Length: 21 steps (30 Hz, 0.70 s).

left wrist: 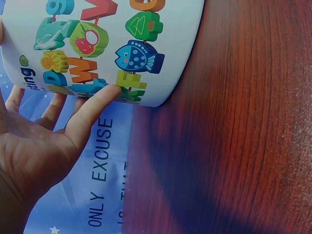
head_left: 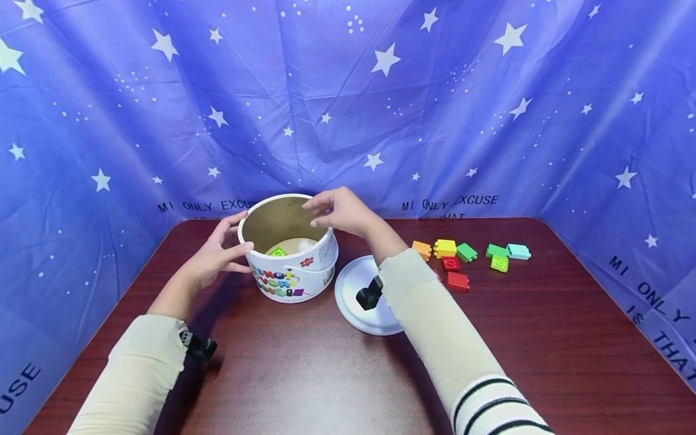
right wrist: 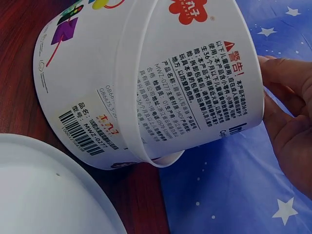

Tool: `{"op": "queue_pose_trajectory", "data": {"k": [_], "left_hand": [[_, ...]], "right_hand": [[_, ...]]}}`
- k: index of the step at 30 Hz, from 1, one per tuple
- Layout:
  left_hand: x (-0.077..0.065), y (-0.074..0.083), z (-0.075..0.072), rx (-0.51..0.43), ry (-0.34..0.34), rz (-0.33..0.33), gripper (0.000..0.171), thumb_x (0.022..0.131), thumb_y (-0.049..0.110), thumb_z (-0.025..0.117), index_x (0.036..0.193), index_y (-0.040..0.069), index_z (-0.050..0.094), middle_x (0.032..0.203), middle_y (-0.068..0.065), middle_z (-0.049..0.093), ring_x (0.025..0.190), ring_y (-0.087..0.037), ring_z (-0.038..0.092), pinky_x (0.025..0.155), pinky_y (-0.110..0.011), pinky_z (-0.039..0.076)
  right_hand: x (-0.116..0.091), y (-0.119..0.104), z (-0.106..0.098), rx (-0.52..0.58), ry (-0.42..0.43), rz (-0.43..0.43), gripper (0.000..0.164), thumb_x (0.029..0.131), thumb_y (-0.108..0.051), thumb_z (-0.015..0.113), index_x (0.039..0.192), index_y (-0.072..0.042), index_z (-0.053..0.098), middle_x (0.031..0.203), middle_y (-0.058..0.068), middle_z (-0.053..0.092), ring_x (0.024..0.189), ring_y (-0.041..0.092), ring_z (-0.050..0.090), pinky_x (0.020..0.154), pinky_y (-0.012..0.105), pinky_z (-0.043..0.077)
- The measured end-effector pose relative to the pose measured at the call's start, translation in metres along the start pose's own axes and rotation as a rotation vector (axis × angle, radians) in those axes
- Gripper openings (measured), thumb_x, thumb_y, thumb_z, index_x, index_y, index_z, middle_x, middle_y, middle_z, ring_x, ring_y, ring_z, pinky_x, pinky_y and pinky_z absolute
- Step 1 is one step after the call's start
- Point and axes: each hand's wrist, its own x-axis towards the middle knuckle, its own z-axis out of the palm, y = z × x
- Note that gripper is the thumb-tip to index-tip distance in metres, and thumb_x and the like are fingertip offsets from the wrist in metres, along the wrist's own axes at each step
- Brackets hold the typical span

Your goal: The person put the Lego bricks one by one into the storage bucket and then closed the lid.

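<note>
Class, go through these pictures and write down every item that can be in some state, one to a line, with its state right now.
Bucket: upright, open
Lid: off, lying on the table
Handle: lowered against the bucket's side
Lime-green block: inside the bucket
Other blocks: outside the bucket, on the table
Left hand: touching the bucket
Right hand: at the rim, no block visible in it
Curtain: hanging, creased

The head view is bright, glare paling the counter (head_left: 326, 380); wrist views look dimmer, with soft shadow beside the bucket (left wrist: 109, 44) in the left.
</note>
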Motion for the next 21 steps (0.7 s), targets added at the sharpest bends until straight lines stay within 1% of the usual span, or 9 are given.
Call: {"op": "queue_pose_trajectory", "data": {"k": [6, 12, 17, 21], "left_hand": [[0.000, 0.001, 0.001, -0.004, 0.001, 0.000, 0.075, 0.094, 0.011, 0.060, 0.155, 0.023, 0.017, 0.150, -0.025, 0.019, 0.128, -0.048, 0.031, 0.075, -0.062, 0.055], [0.000, 0.000, 0.000, -0.004, 0.000, 0.001, 0.075, 0.094, 0.011, 0.060, 0.155, 0.023, 0.018, 0.151, -0.024, 0.020, 0.128, -0.048, 0.032, 0.075, -0.063, 0.054], [0.001, 0.000, 0.000, -0.002, 0.001, 0.003, 0.075, 0.094, 0.011, 0.060, 0.155, 0.024, 0.018, 0.150, -0.024, 0.020, 0.127, -0.048, 0.033, 0.074, -0.062, 0.055], [0.000, 0.000, 0.000, 0.000, 0.000, 0.000, 0.075, 0.094, 0.011, 0.060, 0.155, 0.024, 0.018, 0.150, -0.024, 0.020, 0.127, -0.048, 0.033, 0.074, -0.062, 0.055]], "right_hand": [[-0.004, 0.001, 0.000, 0.012, 0.033, -0.014, 0.033, 0.079, 0.002, 0.076, 0.111, -0.002, 0.072, 0.106, 0.009, 0.072, 0.100, 0.023, 0.067, 0.082, 0.027, 0.056], [-0.012, 0.001, 0.000, 0.077, 0.072, -0.032, 0.032, 0.079, 0.003, 0.076, 0.111, 0.000, 0.071, 0.103, 0.009, 0.072, 0.101, 0.029, 0.066, 0.085, 0.028, 0.056], [-0.021, 0.003, -0.002, 0.120, 0.111, -0.078, 0.032, 0.079, 0.002, 0.076, 0.110, 0.001, 0.071, 0.106, 0.010, 0.071, 0.102, 0.033, 0.064, 0.088, 0.028, 0.055], [-0.029, 0.004, -0.005, 0.148, 0.141, -0.122, 0.033, 0.078, 0.003, 0.077, 0.110, 0.003, 0.070, 0.110, 0.013, 0.069, 0.102, 0.035, 0.063, 0.089, 0.029, 0.055]]}}
